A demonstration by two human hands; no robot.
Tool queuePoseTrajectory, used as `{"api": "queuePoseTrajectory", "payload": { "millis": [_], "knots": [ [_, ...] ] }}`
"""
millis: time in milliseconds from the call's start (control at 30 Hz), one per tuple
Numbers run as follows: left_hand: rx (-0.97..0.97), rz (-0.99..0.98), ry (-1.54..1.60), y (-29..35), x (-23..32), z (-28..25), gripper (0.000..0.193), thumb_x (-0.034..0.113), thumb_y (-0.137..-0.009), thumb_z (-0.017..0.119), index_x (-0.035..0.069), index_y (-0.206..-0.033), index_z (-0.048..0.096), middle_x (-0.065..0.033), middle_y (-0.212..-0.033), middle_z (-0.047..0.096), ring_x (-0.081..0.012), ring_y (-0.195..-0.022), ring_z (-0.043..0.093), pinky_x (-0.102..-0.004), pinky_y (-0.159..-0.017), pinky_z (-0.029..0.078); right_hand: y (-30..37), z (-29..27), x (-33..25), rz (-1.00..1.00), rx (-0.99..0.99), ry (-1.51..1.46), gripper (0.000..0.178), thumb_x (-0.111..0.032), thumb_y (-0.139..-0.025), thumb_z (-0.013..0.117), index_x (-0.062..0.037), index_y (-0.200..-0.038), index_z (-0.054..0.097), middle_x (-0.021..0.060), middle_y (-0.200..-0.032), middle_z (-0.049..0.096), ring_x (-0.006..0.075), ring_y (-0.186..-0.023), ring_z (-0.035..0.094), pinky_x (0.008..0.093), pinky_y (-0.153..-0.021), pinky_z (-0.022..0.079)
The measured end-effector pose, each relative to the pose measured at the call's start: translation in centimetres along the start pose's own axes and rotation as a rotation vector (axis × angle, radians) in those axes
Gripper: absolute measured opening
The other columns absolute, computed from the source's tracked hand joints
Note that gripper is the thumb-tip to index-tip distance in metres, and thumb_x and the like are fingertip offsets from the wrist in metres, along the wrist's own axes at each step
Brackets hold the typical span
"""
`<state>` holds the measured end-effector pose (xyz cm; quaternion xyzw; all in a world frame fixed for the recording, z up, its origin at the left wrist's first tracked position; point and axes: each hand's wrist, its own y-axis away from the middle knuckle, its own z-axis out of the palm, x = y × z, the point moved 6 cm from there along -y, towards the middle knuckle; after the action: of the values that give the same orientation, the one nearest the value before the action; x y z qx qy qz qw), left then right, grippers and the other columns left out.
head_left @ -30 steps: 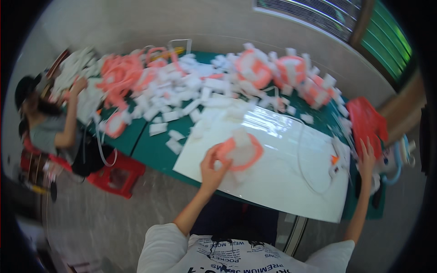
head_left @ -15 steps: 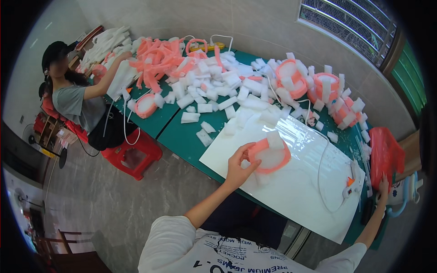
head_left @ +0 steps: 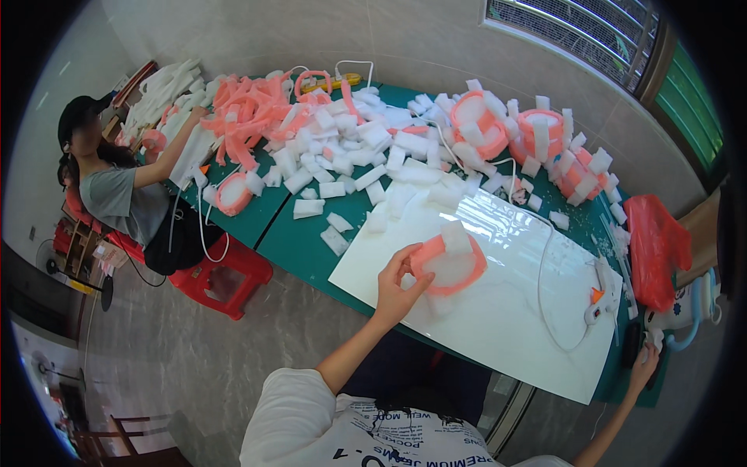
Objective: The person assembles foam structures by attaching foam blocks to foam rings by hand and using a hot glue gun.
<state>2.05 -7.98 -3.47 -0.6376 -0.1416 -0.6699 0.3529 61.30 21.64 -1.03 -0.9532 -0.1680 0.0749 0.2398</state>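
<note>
My left hand (head_left: 398,289) is closed on the near-left rim of a pink foam ring (head_left: 476,268). The ring has a white foam middle, and a white foam block (head_left: 455,238) stands on its far rim. It is held over a glossy white board (head_left: 498,342). At the table's right end, my right hand (head_left: 644,364) is closed on a small white foam piece (head_left: 655,338), just below a red plastic bag (head_left: 654,249). A white glue gun (head_left: 593,313) with an orange part and a white cord lies on the board's right side.
Loose white foam blocks (head_left: 334,140) and pink foam strips (head_left: 245,113) heap across the green table (head_left: 292,226). Several pink rings with white blocks (head_left: 537,132) stand along the back right. A co-worker (head_left: 128,187) sits at left by a red stool (head_left: 222,280).
My right hand has drawn back from beside the red bag toward me, and a white foam piece now shows in it. My left hand still holds the ring. The view has shifted slightly.
</note>
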Motion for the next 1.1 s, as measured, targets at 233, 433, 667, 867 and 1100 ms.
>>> {"api": "queuePoseTrajectory", "payload": {
  "millis": [233,433,667,867,1100],
  "knots": [
    [-0.005,0.007,-0.008,0.1,-0.7,0.4,0.055,-0.005,-0.074,0.064,-0.002,-0.123,0.039,-0.0118,-0.116,0.048,-0.0185,-0.110,0.049,-0.0300,-0.091,0.040,2.9,2.7,1.2,0.104,-0.215,-0.229,0.021,-0.012,-0.087,0.048,0.0025,-0.099,0.057,0.0194,-0.101,0.055,0.0354,-0.092,0.054,0.0386,-0.080,0.042],
    [0.055,0.089,0.032,-0.1,0.0,-0.6,0.053,-0.003,-0.074,0.065,-0.003,-0.122,0.042,-0.0109,-0.111,0.052,-0.0154,-0.100,0.053,-0.0263,-0.084,0.043,2.5,3.2,0.2,0.094,-0.162,-0.112,0.018,-0.005,-0.083,0.051,0.0014,-0.098,0.058,0.0192,-0.100,0.056,0.0361,-0.090,0.054,0.0387,-0.078,0.043],
    [0.069,0.125,-0.041,-2.8,1.0,-0.2,0.064,-0.003,-0.072,0.067,0.000,-0.128,0.036,-0.0057,-0.101,0.048,-0.0121,-0.092,0.050,-0.0238,-0.081,0.041,0.5,-3.6,-3.7,0.049,0.151,0.145,0.017,-0.004,-0.081,0.054,-0.0005,-0.096,0.060,0.0181,-0.108,0.055,0.0356,-0.097,0.053,0.0393,-0.084,0.042],
    [-0.031,0.297,-0.272,-7.3,4.8,-0.2,0.061,0.000,-0.072,0.067,0.002,-0.126,0.040,-0.0026,-0.092,0.048,-0.0109,-0.083,0.049,-0.0240,-0.075,0.042,-4.6,-7.5,-18.8,-0.071,0.183,-0.387,0.011,-0.001,-0.080,0.055,0.0001,-0.090,0.060,0.0144,-0.088,0.060,0.0224,-0.074,0.059,0.0286,-0.062,0.044],
    [-0.152,0.349,-0.270,-12.1,4.8,4.9,0.055,0.003,-0.070,0.069,0.005,-0.120,0.048,-0.0055,-0.090,0.057,-0.0128,-0.081,0.055,-0.0249,-0.075,0.044,-3.2,1.7,-19.5,0.179,-0.444,-0.173,0.040,-0.037,-0.077,0.063,0.0024,-0.074,0.064,0.0181,-0.064,0.061,0.0304,-0.060,0.061,0.0386,-0.057,0.047]
  ]
}}
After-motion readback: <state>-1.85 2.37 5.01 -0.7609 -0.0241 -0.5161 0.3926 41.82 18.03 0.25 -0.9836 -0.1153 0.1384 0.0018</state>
